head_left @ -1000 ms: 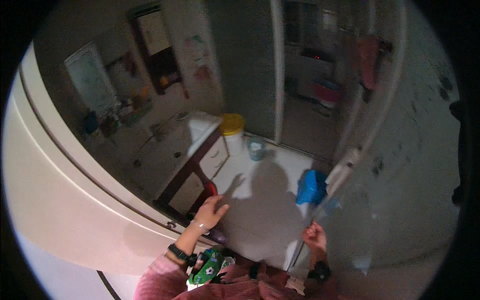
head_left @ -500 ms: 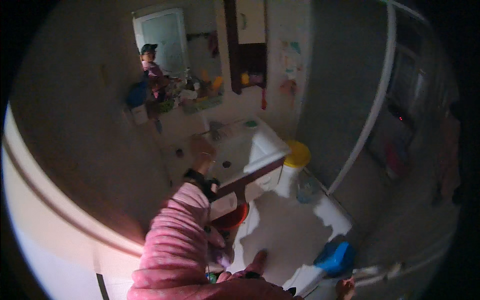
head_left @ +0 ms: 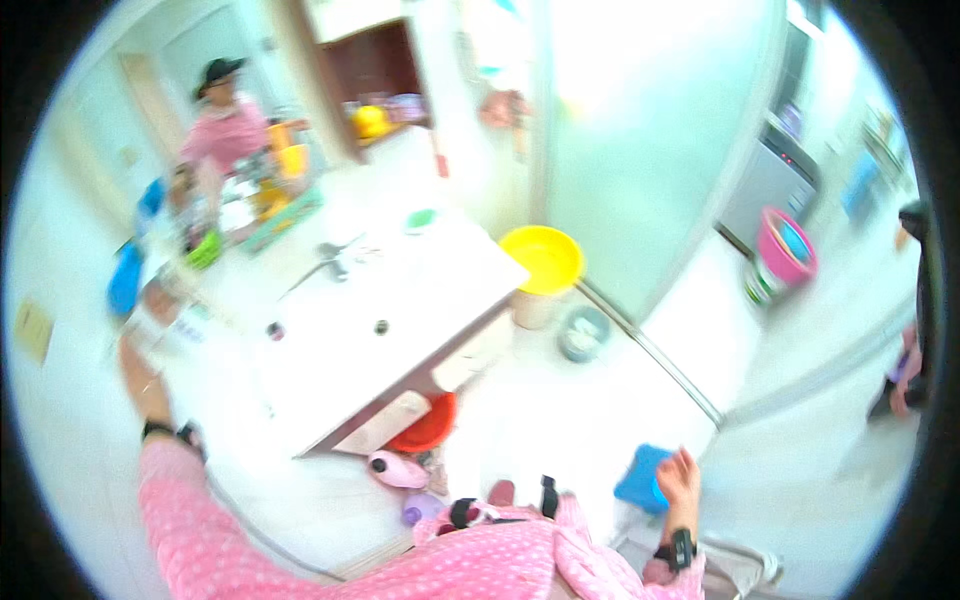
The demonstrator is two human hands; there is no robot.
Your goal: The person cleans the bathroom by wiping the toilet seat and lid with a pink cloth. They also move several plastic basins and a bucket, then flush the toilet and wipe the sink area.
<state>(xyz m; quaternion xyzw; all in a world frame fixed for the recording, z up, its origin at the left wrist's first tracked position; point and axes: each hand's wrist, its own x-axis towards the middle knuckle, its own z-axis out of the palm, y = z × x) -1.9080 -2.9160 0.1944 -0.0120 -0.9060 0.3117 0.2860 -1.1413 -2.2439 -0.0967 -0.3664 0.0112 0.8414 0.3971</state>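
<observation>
My left hand (head_left: pixel 143 375), in a pink dotted sleeve with a dark wristband, reaches toward the pale wall left of the washbasin. Glare and blur wash out its fingers, so I cannot make out their shape. The white washbasin (head_left: pixel 330 375) has a grey tap (head_left: pixel 338 262) and a dark drain hole. Low on the right, my right hand (head_left: pixel 680 482) hangs with fingers loosely bent and apart, nothing visible in them. A blue plastic thing (head_left: pixel 640 478) is just beside it in the picture; I cannot tell whether they touch.
A yellow basin (head_left: pixel 545 258) sits on a pale bucket right of the washbasin. Beneath the cabinet are a red basin (head_left: pixel 428 425) and a pink bottle (head_left: pixel 397 470). Behind a frosted glass panel (head_left: pixel 640 150) stands a grey washing machine (head_left: pixel 770 190), near a pink basin (head_left: pixel 785 245).
The dark room has become brightly lit. My left hand has moved from over the washbasin to the wall at left. The view has shifted, and more of my right hand shows.
</observation>
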